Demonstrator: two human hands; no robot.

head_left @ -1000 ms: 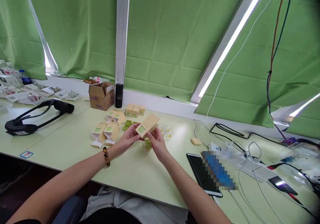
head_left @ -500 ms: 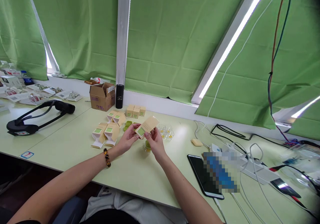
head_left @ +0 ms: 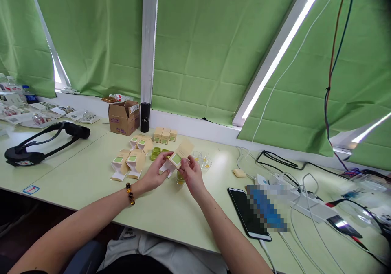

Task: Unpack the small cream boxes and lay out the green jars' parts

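While left hand point(head_left: 155, 174) and right hand point(head_left: 193, 177) pinch carton point(head_left: 176, 159) inside table's front edge point(head_left: 171, 234), shaping seems underway, probably needing squared flaps next.

No wording can be made out for certain. The brown cardboard carton point(head_left: 119, 123) bears purple print on its front and a white label point(head_left: 134, 108) with dark marks near its top, all too small to read. The black cylindrical tumbler point(head_left: 145, 121) shows a pale emblem, illegible. Faint small print beside the green square on the tilted tan card box point(head_left: 185, 148) is too fine to read. A blue-bordered white sticker point(head_left: 31, 189) on the pale green worktop point(head_left: 76, 180) carries a red mark, its meaning unclear.
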